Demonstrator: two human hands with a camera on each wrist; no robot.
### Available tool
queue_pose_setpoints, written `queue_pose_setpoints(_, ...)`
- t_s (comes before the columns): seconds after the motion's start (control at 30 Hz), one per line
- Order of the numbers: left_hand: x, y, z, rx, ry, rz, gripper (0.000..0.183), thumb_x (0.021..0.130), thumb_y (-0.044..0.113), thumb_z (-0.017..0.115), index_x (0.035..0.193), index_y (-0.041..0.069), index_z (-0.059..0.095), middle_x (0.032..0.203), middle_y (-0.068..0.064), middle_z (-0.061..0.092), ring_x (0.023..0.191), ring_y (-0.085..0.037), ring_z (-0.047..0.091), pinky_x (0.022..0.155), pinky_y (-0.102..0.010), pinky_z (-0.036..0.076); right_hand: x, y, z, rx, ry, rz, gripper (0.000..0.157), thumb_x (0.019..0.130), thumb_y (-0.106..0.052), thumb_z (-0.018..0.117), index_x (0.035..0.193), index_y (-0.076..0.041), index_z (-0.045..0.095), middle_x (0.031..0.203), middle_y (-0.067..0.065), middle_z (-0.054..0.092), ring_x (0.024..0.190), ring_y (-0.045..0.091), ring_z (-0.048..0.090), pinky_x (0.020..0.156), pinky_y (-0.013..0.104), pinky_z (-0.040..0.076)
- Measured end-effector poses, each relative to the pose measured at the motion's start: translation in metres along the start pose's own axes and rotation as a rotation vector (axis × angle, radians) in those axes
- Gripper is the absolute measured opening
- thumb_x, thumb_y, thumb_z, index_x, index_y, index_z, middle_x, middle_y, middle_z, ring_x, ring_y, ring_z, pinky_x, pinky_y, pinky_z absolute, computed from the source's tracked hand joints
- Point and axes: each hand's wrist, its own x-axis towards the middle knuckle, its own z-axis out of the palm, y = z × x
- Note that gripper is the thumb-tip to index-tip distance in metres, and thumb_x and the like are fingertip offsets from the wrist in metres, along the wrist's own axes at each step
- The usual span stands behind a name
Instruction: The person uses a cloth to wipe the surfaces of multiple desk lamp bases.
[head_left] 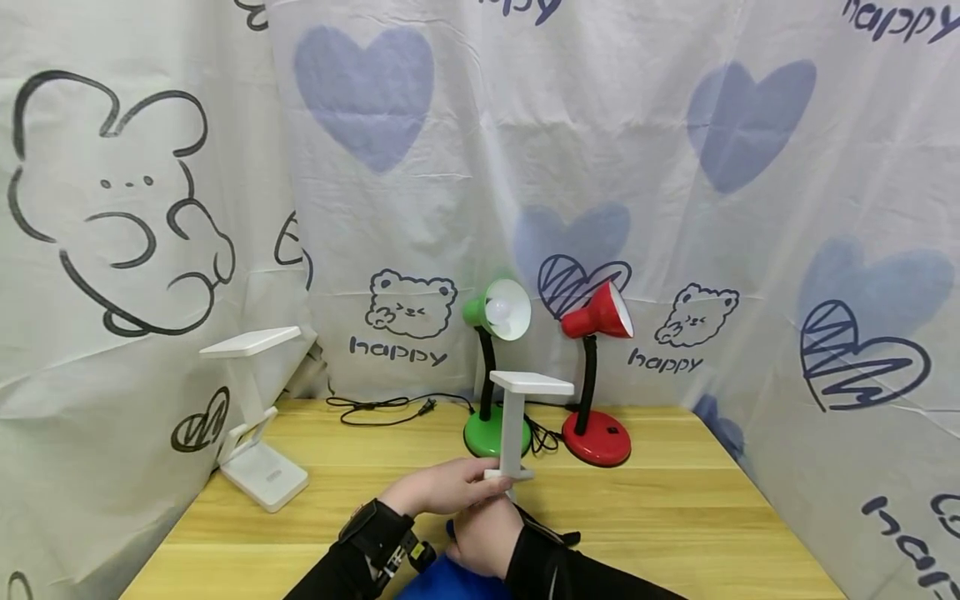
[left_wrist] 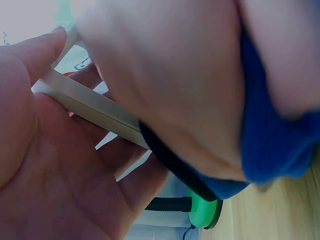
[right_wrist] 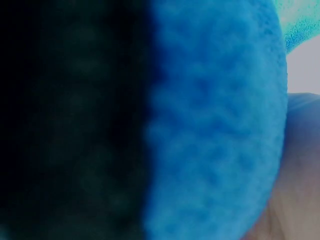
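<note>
A white folding desk lamp stands raised in front of me, its flat head on top. My left hand grips it near the hinge; in the left wrist view, the pale arm of the lamp crosses the fingers. Just below, my right hand holds a blue cloth against the lamp's lower part, which is mostly hidden. That cloth fills much of the right wrist view, blurred. A black cord or strap shows beside the right hand.
Behind the hands stand a green lamp and a red lamp with black bendable necks. A black cable with a plug lies at the back. Another white folding lamp stands at the left table edge. Printed cloth hangs around the wooden table.
</note>
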Motion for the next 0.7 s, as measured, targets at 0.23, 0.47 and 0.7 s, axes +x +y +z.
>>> queue_pose_setpoints(0.23, 0.002, -0.003, 0.001, 0.011, 0.004, 0.029, 0.034, 0.102, 0.052, 0.042, 0.134, 0.045, 0.052, 0.127, 0.011, 0.061, 0.113, -0.006, 0.058, 0.092, -0.03, 0.047, 0.008, -0.001, 0.002, 0.067, -0.073, 0.055, 0.052, 0.089, -0.051, 0.061, 0.047, -0.022, 0.051, 0.049, -0.007, 0.054, 0.061, 0.009, 0.057, 0.072, 0.025, 0.042)
queue_pose_setpoints(0.47, 0.003, -0.004, 0.001, -0.022, -0.028, 0.0, 0.037, 0.101, 0.054, 0.041, 0.138, 0.046, 0.047, 0.133, 0.008, 0.059, 0.119, -0.01, 0.058, 0.094, -0.032, 0.049, -0.012, -0.006, -0.006, 0.07, 0.002, 0.001, 0.055, 0.086, -0.049, 0.059, 0.043, -0.023, 0.038, 0.053, -0.005, 0.047, 0.053, 0.009, 0.05, 0.047, 0.022, 0.029)
queue_pose_setpoints(0.7, 0.004, -0.006, 0.002, -0.015, -0.032, -0.034, 0.04, 0.101, 0.057, 0.04, 0.138, 0.047, 0.046, 0.137, 0.009, 0.057, 0.12, -0.012, 0.058, 0.092, -0.035, 0.051, -0.039, -0.006, -0.011, 0.251, -0.053, -0.129, 0.037, 0.093, -0.048, 0.059, 0.063, -0.028, 0.06, 0.068, -0.011, 0.054, 0.048, 0.003, 0.039, 0.042, 0.018, 0.025)
